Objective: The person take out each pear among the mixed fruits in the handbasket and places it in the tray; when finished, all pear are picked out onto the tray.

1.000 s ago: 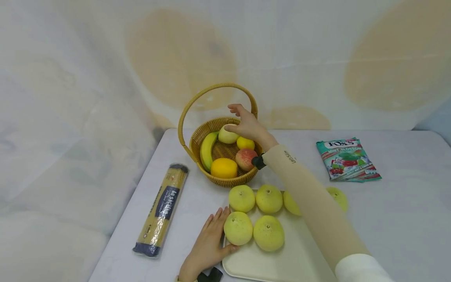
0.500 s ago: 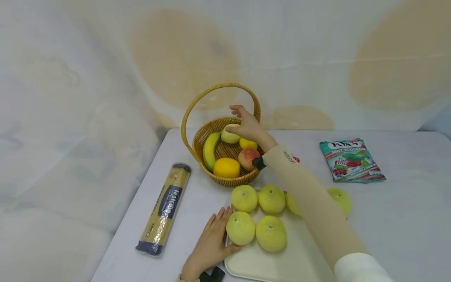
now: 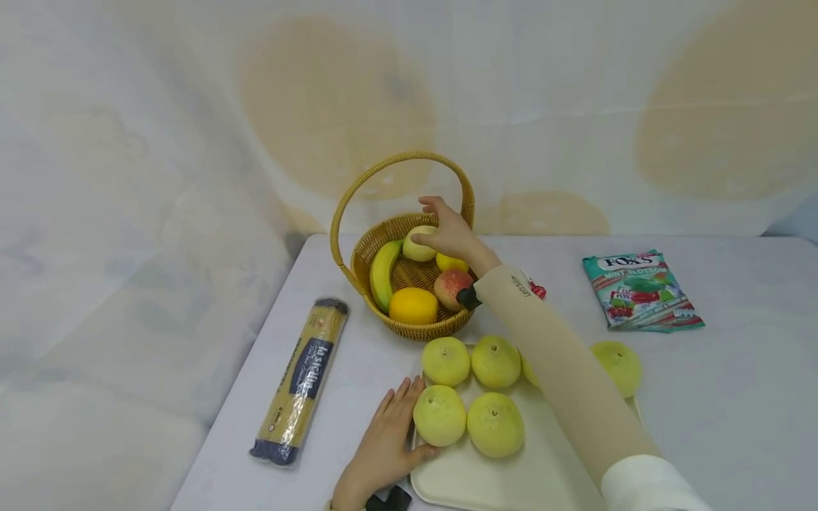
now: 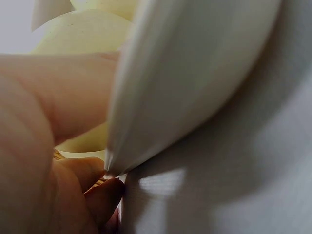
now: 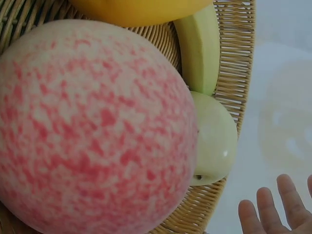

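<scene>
A wicker basket [image 3: 418, 331] with a tall handle holds a banana [image 3: 383, 275], a pale green apple [image 3: 418, 243], a yellow fruit [image 3: 452, 262], a peach [image 3: 452, 287] and an orange-yellow fruit [image 3: 414, 306]. Over its right side hovers my right hand [image 3: 450, 235], fingers spread and loosely bent, nothing in them; in the right wrist view its fingertips [image 5: 278, 207] show beyond the apple. My left hand [image 3: 383, 443] rests along the cream tray's [image 3: 530, 468] left edge, fingers straight, thumb over the rim. Several yellow-green round fruits [image 3: 495, 424] sit on the tray, one partly behind my right forearm.
A long pasta packet [image 3: 300, 383] lies left of the tray. A green candy bag [image 3: 641, 291] lies at the back right. A small red item [image 3: 539, 290] pokes out from behind my right forearm. A pale cloth backdrop [image 3: 556, 128] stands behind the table.
The head view has shifted slightly, so everything sits a little further right. My right hand is slightly lower over the basket. My left hand stays at the tray's edge.
</scene>
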The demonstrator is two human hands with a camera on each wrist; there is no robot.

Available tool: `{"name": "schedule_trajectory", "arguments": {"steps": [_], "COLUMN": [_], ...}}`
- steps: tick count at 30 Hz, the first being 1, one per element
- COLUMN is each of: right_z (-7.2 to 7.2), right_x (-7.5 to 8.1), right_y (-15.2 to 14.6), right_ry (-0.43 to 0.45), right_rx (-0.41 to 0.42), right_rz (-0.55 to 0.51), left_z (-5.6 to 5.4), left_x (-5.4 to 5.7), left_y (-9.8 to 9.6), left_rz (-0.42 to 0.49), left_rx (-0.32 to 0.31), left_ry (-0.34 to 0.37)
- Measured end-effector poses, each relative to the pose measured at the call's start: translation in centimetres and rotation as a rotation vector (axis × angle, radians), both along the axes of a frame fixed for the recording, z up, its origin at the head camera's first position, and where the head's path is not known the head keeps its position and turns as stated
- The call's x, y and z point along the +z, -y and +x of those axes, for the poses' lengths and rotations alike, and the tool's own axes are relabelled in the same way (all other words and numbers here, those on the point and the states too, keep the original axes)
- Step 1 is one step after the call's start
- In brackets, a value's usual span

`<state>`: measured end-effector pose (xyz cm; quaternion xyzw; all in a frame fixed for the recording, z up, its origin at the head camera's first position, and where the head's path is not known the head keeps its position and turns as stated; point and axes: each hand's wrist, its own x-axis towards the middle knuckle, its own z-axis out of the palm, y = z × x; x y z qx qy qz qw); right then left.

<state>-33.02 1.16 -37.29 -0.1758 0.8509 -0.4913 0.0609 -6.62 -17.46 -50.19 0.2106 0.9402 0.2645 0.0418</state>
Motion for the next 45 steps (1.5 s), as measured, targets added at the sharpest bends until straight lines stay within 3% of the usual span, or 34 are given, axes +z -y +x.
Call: {"name": "schedule_trajectory", "arguments": {"steps": [10, 18, 26, 45], "right_z": [-0.3, -0.3, -0.3, -0.6], "right_x": [-0.2, -0.4, -0.4, -2.0], "right_y": [-0.1, 2.1, 3.1, 3.1], "right_ry": [0.001, 0.009, -0.019, 0.009], "right_rx": [-0.025, 0.018, -0.008, -0.015], "right_rz": [-0.001, 0.023, 0.038, 0.035], "left_z": [-0.2, 0.2, 0.2, 1.0], "left_x": [0.1, 0.0, 0.3, 0.7], "left_y": [-0.1, 0.2, 0.1, 0.0], "left_rz": [-0.006, -0.022, -0.017, -0.024], "left_rx": [-0.010, 0.013, 0.019, 0.017], "left_ry": [0.014, -0.015, 0.021, 0.022]}}
